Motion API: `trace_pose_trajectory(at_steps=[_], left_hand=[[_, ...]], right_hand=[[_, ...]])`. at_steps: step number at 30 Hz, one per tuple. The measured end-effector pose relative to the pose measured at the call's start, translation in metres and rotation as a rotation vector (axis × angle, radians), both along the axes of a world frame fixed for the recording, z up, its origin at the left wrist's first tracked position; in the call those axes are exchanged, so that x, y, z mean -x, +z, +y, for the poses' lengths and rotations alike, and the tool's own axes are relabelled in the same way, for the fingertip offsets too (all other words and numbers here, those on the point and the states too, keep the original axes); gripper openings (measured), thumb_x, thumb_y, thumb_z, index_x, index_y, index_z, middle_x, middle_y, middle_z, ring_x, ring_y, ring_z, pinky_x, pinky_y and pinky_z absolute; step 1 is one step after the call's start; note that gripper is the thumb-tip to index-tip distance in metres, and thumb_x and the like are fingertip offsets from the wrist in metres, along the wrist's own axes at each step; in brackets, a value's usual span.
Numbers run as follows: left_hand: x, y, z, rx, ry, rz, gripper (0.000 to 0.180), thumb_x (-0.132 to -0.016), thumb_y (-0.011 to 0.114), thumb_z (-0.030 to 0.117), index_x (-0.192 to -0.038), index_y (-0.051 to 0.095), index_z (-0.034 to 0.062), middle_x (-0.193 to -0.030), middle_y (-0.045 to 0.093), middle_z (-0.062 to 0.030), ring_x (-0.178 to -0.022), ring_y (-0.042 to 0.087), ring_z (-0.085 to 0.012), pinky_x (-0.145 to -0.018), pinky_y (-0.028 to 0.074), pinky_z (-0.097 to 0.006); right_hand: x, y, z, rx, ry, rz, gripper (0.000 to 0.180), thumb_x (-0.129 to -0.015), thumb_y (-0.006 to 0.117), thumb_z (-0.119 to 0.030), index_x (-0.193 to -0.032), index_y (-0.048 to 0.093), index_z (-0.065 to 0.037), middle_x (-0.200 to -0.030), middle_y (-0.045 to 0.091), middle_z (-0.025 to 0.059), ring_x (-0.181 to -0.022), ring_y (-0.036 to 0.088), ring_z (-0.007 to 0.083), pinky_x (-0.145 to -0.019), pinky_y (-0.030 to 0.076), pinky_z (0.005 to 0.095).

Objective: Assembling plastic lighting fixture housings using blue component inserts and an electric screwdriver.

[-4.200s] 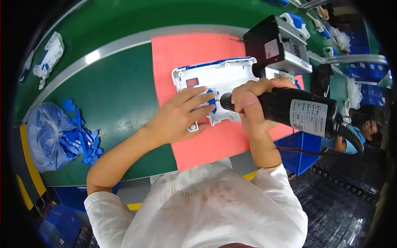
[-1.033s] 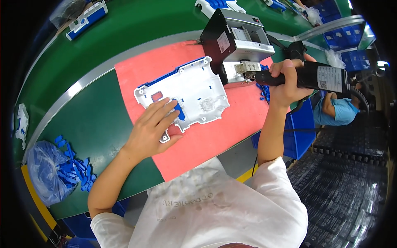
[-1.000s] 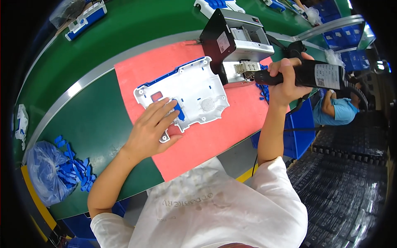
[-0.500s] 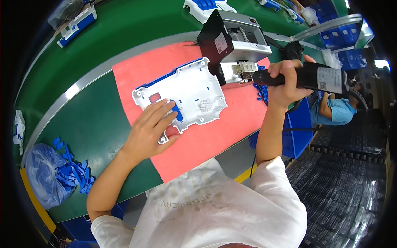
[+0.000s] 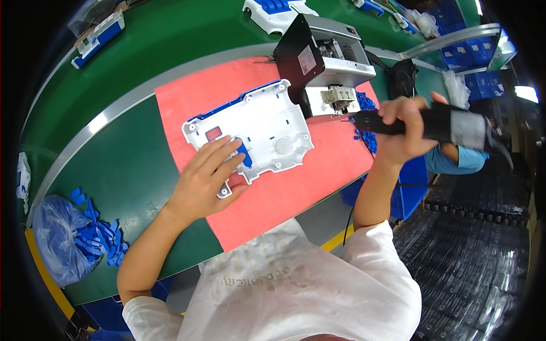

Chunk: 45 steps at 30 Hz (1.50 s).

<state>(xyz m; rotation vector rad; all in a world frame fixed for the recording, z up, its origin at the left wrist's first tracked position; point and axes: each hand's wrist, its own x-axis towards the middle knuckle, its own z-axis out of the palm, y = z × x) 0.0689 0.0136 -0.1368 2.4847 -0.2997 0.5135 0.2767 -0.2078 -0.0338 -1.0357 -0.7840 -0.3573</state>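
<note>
A white plastic housing shell (image 5: 264,119) with a blue edge strip lies hollow side up on a red mat (image 5: 290,190). My left hand (image 5: 202,177) rests on its near left corner, fingers stretched out over a small blue plastic piece (image 5: 245,154) inside the shell. At the right, my right hand (image 5: 402,132) is wrapped round a black electric screwdriver (image 5: 441,120), held almost level in the air. Its tip points left, just off the metal outlet block (image 5: 341,98) of a screw feeder (image 5: 341,69). Whether a screw sits on the tip is too small to tell.
Small blue parts (image 5: 367,122) lie beside the feeder. At the left, a clear plastic bag (image 5: 60,241) spills blue pieces (image 5: 105,241) onto the green table. Beyond the metal rail, a green belt carries another white and blue shell (image 5: 276,12). A co-worker's blue sleeve (image 5: 469,162) shows at right.
My right hand has drawn the screwdriver to the right, away from the feeder's outlet. My left hand stays on the shell. Parts on the green belt have shifted left.
</note>
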Motion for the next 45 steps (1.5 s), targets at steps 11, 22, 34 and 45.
trace_pose_trajectory(at_steps=[11,22,34,45], left_hand=[[0.001,-0.003,-0.001,0.016,-0.018,-0.014,0.051,-0.067,0.079,0.017,-0.113,0.062,0.001,-0.13,0.055,-0.0152,-0.123,0.051,-0.0349,-0.099,0.046,-0.044],[-0.001,-0.001,-0.001,0.025,-0.022,0.022,0.052,-0.065,0.079,0.012,-0.113,0.062,0.0018,-0.132,0.054,-0.0142,-0.125,0.05,-0.0353,-0.101,0.044,-0.045],[0.004,0.003,0.001,0.016,-0.007,0.036,0.052,-0.067,0.078,0.013,-0.115,0.061,0.0007,-0.133,0.053,-0.0153,-0.125,0.05,-0.0347,-0.102,0.044,-0.045],[0.005,0.005,0.0,0.115,-0.049,0.105,0.065,-0.071,0.078,0.026,-0.129,0.055,0.0077,-0.136,0.047,-0.0164,-0.128,0.043,-0.0366,-0.104,0.038,-0.047]], right_hand=[[-0.091,0.024,0.03,0.005,-0.413,-0.119,0.041,-0.079,0.063,0.003,-0.115,0.045,0.005,-0.059,0.058,0.0079,-0.049,0.058,0.015,-0.056,0.047,0.0286],[-0.021,0.002,0.003,-0.022,-0.085,-0.051,0.04,-0.081,0.056,0.008,-0.118,0.039,0.006,-0.061,0.053,0.0082,-0.046,0.052,0.0166,-0.048,0.048,0.0338],[0.005,-0.008,-0.006,0.09,0.075,0.08,0.044,-0.079,0.058,0.009,-0.119,0.041,0.006,-0.064,0.055,0.009,-0.046,0.05,0.0146,-0.048,0.047,0.0304],[0.08,-0.027,0.069,0.306,0.495,0.035,0.054,-0.08,0.06,0.008,-0.126,0.036,-0.005,-0.069,0.053,0.0063,-0.053,0.052,0.0141,-0.053,0.047,0.0304]])
